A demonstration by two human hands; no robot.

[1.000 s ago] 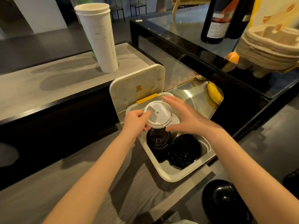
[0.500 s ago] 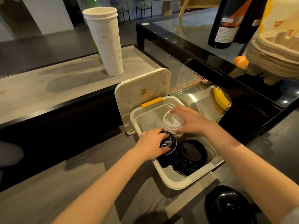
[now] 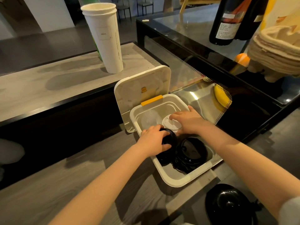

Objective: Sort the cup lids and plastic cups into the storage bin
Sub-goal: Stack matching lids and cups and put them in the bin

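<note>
Fingers (image 3: pixel 165 146) of left hand (image 3: pixel 153 141): curled round a black lid stack (image 3: pixel 170 140), thumb on the far side of the rim, fingertips on the near side, stack gripped at its top edge. Stack tilted, its lower part down inside the storage bin (image 3: pixel 178 181), at 9 o'clock of the bin's interior.

Fingers (image 3: pixel 177 114) of right hand (image 3: pixel 190 123): spread and nearly straight, laid flat on a white lid (image 3: pixel 169 125), nothing enclosed. Lid directly beneath the fingertips, at 12 o'clock of the interior, touching the held black stack on its 7 o'clock side.

Clear plastic cup (image 3: pixel 150 120): in the bin at 11 o'clock, just beside the white lid, apart from both hands' fingers.

Second black lid stack (image 3: pixel 191 154): in the bin at 4 o'clock, under the right wrist, just beside the held stack.

Hinged cover (image 3: pixel 141 90): open, standing up at the bin's 11 o'clock edge, yellow latch (image 3: pixel 151 100) at its base.

Beyond the bin: paper cups (image 3: pixel 105 41), nested, upright on the counter (image 3: pixel 48 88) at 11 o'clock; dark bottles (image 3: pixel 225 21) at 1 o'clock; stacked pulp trays (image 3: pixel 276 47) at 2 o'clock; banana (image 3: pixel 220 98) at 2 o'clock, nearer; black domed object (image 3: pixel 227 206) at 5 o'clock, well apart.
</note>
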